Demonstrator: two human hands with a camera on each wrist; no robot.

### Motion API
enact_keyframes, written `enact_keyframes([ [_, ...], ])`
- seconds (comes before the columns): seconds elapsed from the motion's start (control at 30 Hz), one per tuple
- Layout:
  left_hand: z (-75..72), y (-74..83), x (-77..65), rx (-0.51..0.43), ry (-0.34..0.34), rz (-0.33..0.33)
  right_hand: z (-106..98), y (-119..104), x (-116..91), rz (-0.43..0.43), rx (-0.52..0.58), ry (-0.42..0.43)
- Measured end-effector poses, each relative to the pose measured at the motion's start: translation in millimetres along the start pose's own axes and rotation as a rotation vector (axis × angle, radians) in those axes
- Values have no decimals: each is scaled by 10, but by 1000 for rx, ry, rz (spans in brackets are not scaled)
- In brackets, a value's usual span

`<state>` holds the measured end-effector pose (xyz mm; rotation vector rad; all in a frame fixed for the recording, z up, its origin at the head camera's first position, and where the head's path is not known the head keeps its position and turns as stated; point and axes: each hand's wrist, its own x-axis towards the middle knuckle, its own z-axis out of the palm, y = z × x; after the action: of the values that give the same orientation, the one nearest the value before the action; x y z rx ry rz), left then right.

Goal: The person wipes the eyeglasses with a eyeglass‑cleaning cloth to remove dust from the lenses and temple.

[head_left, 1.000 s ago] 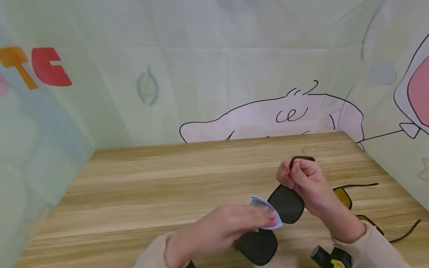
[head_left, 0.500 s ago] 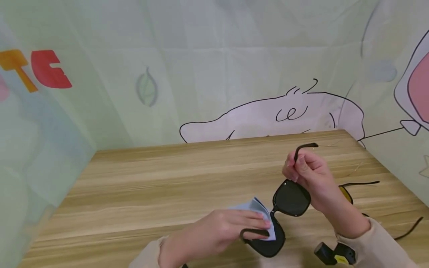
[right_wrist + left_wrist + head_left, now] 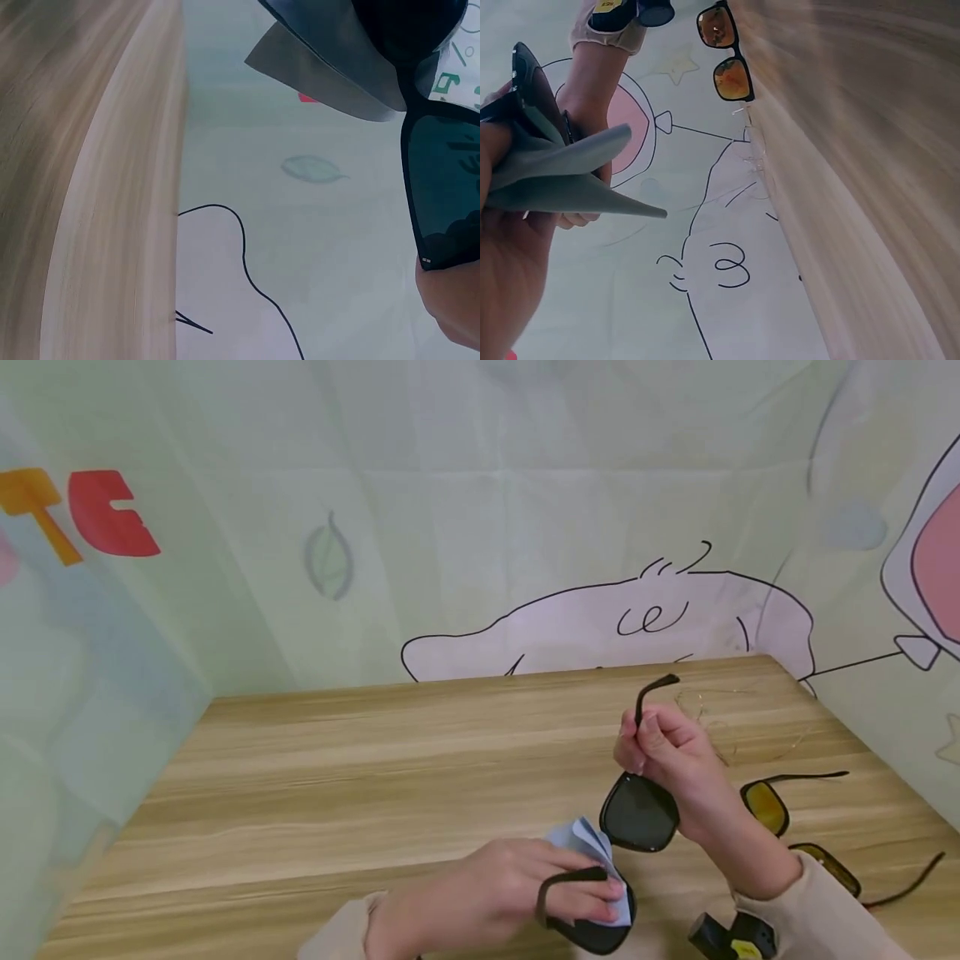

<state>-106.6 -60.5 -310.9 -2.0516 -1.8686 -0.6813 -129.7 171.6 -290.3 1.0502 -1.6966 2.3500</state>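
Note:
A pair of black sunglasses point(image 3: 640, 814) is held up over the table, one lens lower left and the other upper right. My right hand point(image 3: 675, 756) grips them near the hinge of the upper lens, with that temple arm pointing up past the fingers. Around the lower lens, my left hand point(image 3: 525, 885) pinches a folded light-blue cloth point(image 3: 581, 837) against the glass. The other temple arm crosses in front of the left fingers. In the left wrist view, folds of the cloth point(image 3: 577, 180) stick out from the hand. A dark lens point(image 3: 450, 187) shows in the right wrist view.
Glasses with yellow lenses point(image 3: 767, 807) lie on the wooden table point(image 3: 337, 760) beyond my right forearm, partly hidden by it. Thin wire-framed glasses point(image 3: 795, 743) lie farther back. A black wrist camera point(image 3: 735, 937) sits by the right sleeve. Printed curtain point(image 3: 450, 527) hangs behind the table.
The cloth and left hand have gone from between the two lenses onto the lower lens. The sunglasses have turned, so the lower temple arm now shows across the left fingers.

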Motion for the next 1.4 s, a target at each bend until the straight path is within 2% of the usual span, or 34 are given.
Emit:
enact_keyframes([
  [0.07,9,3,-2,-12,-24,-3,-12,13,-5,-15,-13,-3],
  [0.27,25,24,4,-61,-49,-85,-62,28,-9,-65,31,-17],
  [0.4,30,23,-13,-28,-9,-118,-60,6,-2,-61,25,-20],
  [0.57,35,15,-60,22,93,-125,-26,3,6,-34,13,-9],
  [0.77,-16,-10,-83,-76,135,-147,-48,-15,16,-46,21,-12],
  [0.87,-39,-38,-69,-140,124,-142,-86,-62,11,-50,26,-4],
  [1.07,-79,-64,-53,-256,62,-128,-134,-101,22,-92,95,-59],
  [1.23,-79,-49,-53,-338,49,-160,-120,-73,44,-92,143,-53],
  [1.33,-50,-30,-39,-342,27,-170,-102,-45,56,-67,118,-46],
  [1.4,-26,-19,-27,-300,13,-158,-85,-23,60,-59,109,-58],
])
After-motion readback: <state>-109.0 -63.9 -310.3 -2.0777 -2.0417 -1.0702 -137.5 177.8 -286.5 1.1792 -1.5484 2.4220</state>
